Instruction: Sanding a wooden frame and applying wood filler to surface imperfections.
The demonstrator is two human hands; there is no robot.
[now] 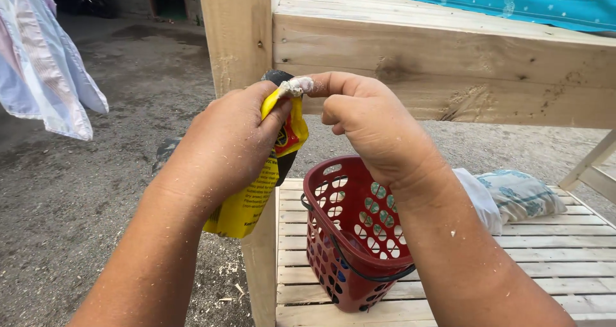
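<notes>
1. The left hand (228,141), at the centre of the frame, is wrapped around a yellow tube (247,202) with red and black print, thumb pressed against its upper part; the tube's lower end hangs below the hand, slanting toward the lower middle of the frame.
2. The right hand (369,125), just right of centre, has its fingers curled in, and the fingertips pinch the whitish, crusted nozzle (296,85) at the top of the tube. The two hands meet at that nozzle, a little above the centre of the frame.
3. Both hands and forearms are flecked with sawdust.
4. Below the right wrist stands a red plastic basket (340,237) with oval holes in its walls and a dark wire handle lying along its rim. It sits on a slatted wooden shelf (564,256) at the lower right.
5. To the right of the basket, on the same shelf, lies a folded cloth (520,195), pale with a blue-green pattern.
6. Behind the hands a wooden post (234,32) rises at the upper middle, joined to a wooden beam (449,64) crossing to the right edge.
7. A blue patterned cloth (513,0) covers the upper right corner.
8. A pale striped garment (38,64) hangs at the upper left over grey ground (96,205) strewn with sawdust.
</notes>
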